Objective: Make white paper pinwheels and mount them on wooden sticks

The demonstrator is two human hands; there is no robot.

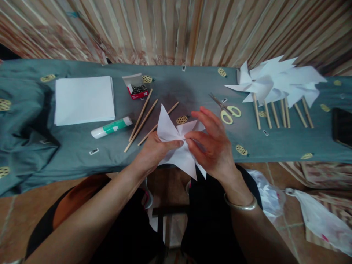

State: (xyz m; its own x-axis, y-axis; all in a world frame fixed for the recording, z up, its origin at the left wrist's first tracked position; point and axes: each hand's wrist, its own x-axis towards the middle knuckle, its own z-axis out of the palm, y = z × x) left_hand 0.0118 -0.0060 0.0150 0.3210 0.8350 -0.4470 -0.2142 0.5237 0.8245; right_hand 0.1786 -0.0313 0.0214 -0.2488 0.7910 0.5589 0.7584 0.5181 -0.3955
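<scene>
Pleated striped fabric [176, 29] hangs behind a long worktop [71, 146], which is draped in a grey-green cloth [192, 82] printed with yellow pineapples. Over its near edge, in front of the person, a white paper pinwheel [180, 159] is held between both hands. The left hand [152, 152] is partly closed on it, thumb laid flat toward the centre and the other fingers hidden beneath the paper. The right hand [214, 141] brings thumb and index finger together at the centre, its remaining fingers raised and loosely spread; whether a pin sits between the fingertips cannot be told.

Three wooden sticks [143, 123] lie just left of the pinwheel, one partly covered by it. Beyond them stands an open red box [140, 95] of small metal pieces. Farther left are a green-and-white glue stick [111, 127] and a stack of white paper [84, 100]. On the right, yellow-handled scissors [226, 109] lie open near a cluster of pinwheels on sticks [275, 82].
</scene>
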